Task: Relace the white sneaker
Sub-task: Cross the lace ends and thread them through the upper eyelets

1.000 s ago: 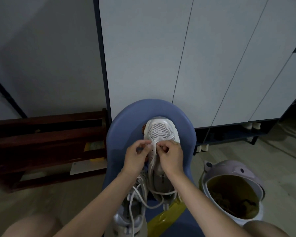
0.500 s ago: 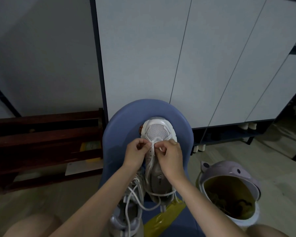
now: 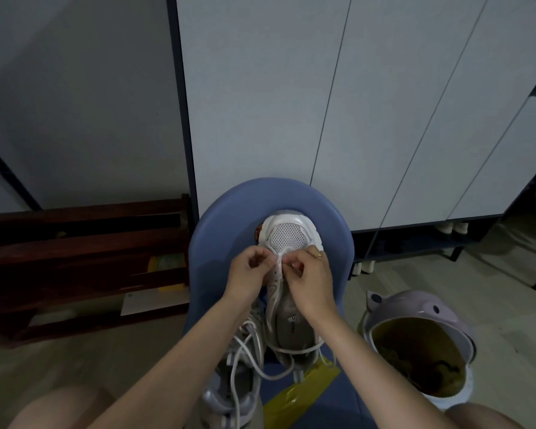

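White sneaker point(image 3: 291, 239) lies toe-away on a blue chair point(image 3: 226, 218); left hand point(image 3: 248, 274) and right hand point(image 3: 310, 278) meet at the lowest eyelets, each with curled fingers apparently pinching the lace point(image 3: 278, 267), though the exact grip is too small to confirm; loose lace ends trail toward the heel; a second sneaker point(image 3: 235, 385) lies nearer the camera, left; a lilac bin point(image 3: 415, 308) stands at right.

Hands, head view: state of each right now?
Left hand: curled, pinching the white lace at the sneaker toe end.
Right hand: curled, pinching the same lace.
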